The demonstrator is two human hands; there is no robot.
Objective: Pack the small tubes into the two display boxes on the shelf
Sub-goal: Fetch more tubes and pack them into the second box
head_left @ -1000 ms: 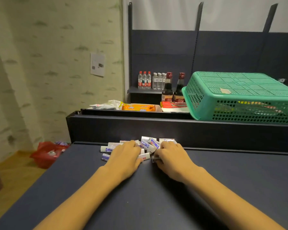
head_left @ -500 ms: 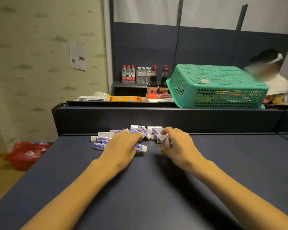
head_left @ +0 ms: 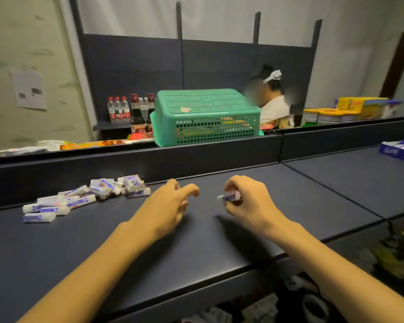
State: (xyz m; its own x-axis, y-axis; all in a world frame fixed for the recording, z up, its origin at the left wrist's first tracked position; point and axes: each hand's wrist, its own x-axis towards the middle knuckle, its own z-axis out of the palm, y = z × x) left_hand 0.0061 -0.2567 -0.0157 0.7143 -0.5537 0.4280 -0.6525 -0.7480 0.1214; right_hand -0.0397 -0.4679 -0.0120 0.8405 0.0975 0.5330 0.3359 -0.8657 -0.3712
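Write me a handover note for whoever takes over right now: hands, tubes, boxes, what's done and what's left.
Right hand: grips a small tube just above the dark shelf.
Left hand: holds nothing, fingers loosely curled, right of the pile.
Pile of tubes: loose on the shelf at left, against the back ledge.
Blue-and-white box: far right on the neighbouring shelf; probably a display box, too cropped to confirm. No second box visible.
Done: no tube visibly packed.
Left: pack the held tube, then the whole pile.
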